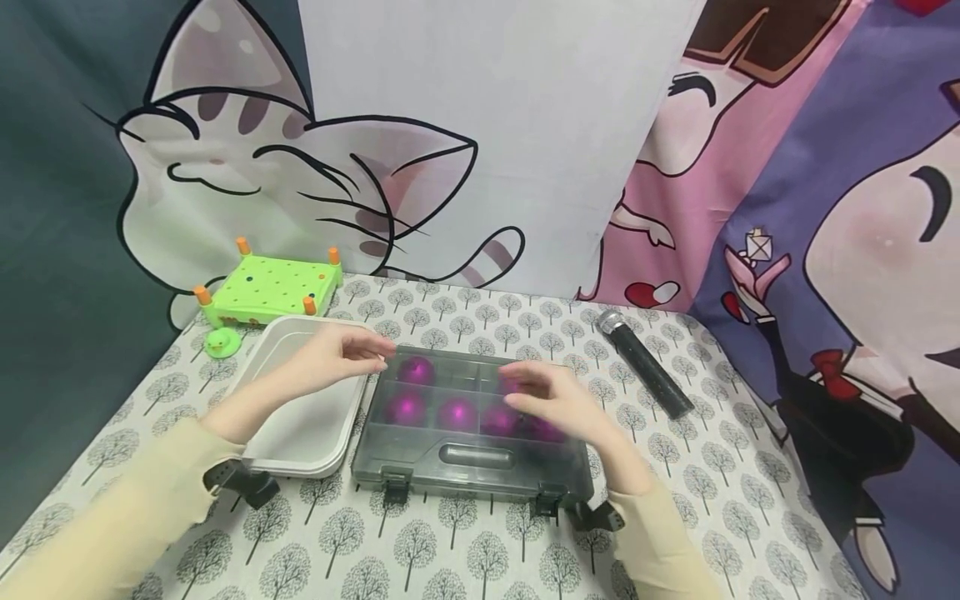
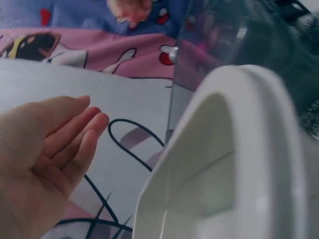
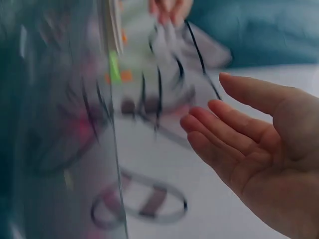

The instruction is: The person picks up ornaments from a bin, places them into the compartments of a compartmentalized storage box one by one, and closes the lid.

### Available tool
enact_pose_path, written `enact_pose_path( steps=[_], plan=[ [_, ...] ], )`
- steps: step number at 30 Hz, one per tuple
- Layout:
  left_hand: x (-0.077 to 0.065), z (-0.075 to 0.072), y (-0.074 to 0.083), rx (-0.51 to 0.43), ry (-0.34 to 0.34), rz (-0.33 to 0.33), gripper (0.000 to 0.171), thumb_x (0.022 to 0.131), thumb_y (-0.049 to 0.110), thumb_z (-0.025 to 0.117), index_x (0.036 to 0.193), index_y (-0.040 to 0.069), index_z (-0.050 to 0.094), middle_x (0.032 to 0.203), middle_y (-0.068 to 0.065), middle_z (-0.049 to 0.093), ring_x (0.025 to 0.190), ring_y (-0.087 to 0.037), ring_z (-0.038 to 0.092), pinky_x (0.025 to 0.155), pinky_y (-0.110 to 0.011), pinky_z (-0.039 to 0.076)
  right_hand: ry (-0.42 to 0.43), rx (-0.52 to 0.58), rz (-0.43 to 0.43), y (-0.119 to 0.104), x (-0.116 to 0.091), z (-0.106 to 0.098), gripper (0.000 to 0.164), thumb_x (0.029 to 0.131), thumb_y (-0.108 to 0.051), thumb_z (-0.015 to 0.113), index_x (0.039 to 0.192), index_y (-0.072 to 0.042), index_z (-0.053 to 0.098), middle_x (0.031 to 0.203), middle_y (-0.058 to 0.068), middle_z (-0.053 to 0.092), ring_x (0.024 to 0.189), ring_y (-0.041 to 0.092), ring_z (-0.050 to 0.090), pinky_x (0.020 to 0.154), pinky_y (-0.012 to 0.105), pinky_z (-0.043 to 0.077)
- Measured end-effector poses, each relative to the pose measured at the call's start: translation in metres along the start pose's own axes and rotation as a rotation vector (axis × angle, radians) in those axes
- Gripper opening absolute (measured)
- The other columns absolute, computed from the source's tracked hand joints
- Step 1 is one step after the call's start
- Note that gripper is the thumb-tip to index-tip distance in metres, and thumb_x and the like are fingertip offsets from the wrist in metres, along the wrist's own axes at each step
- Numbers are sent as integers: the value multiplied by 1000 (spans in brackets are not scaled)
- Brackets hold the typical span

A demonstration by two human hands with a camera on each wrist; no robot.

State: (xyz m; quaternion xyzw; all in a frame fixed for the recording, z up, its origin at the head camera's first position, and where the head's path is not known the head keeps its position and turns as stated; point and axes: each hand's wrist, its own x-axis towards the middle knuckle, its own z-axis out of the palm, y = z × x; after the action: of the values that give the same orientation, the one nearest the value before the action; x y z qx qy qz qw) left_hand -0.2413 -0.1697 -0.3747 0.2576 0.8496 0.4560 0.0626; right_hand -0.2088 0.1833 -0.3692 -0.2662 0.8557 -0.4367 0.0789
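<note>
A dark, see-through compartment case [image 1: 476, 457] lies closed on the table, with several glowing pink balls [image 1: 457, 413] visible through its lid. My left hand [image 1: 341, 358] hovers above the gap between the white tray [image 1: 300, 442] and the case's left side, its fingers loosely bent around nothing. Over the case's right half is my right hand [image 1: 551, 400], also holding nothing, with relaxed fingers. In the left wrist view the left hand [image 2: 55, 154] stands apart from the tray's rim. The right wrist view has the right hand [image 3: 249, 144] apart from the case's lid.
At the back left stands a lime-green pegged board [image 1: 273, 287] with orange legs, and a small green duck [image 1: 222, 342] sits before it. A black microphone [image 1: 645, 367] lies right of the case. A printed cloth backdrop [image 1: 495, 150] hangs behind the table.
</note>
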Motion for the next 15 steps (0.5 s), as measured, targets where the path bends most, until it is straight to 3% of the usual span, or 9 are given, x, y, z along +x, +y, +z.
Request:
enact_pose_path(
  steps=[4, 9, 12, 15],
  plan=[
    [-6, 10, 6, 113, -66, 87, 31, 87, 12, 70, 115, 0, 68, 110, -15, 72, 94, -20, 71, 85, -31, 58, -67, -74, -77, -23, 9, 37, 41, 89, -16, 69, 127, -3, 61, 127, 11, 66, 118, 26, 62, 105, 39, 48],
    [-16, 23, 12, 277, -106, 196, 27, 83, 14, 74, 108, 4, 72, 105, -7, 75, 95, -20, 71, 87, -36, 58, -146, -190, -156, -33, 10, 85, 36, 88, -16, 70, 122, -4, 63, 124, 8, 67, 117, 22, 63, 106, 33, 47],
    [-24, 30, 14, 347, -114, 263, 24, 82, 16, 75, 104, 7, 74, 102, -5, 76, 94, -20, 71, 86, -36, 58, -139, -256, -191, -31, 6, 108, 36, 87, -18, 71, 120, -6, 65, 127, 7, 66, 120, 21, 61, 109, 35, 45],
    [-32, 37, 16, 357, -134, 296, 23, 81, 17, 76, 101, 7, 75, 99, -5, 76, 91, -19, 72, 84, -36, 59, -101, -288, -200, -28, 2, 122, 39, 85, -21, 73, 121, -8, 65, 132, 6, 63, 125, 22, 58, 111, 38, 42]
  ],
)
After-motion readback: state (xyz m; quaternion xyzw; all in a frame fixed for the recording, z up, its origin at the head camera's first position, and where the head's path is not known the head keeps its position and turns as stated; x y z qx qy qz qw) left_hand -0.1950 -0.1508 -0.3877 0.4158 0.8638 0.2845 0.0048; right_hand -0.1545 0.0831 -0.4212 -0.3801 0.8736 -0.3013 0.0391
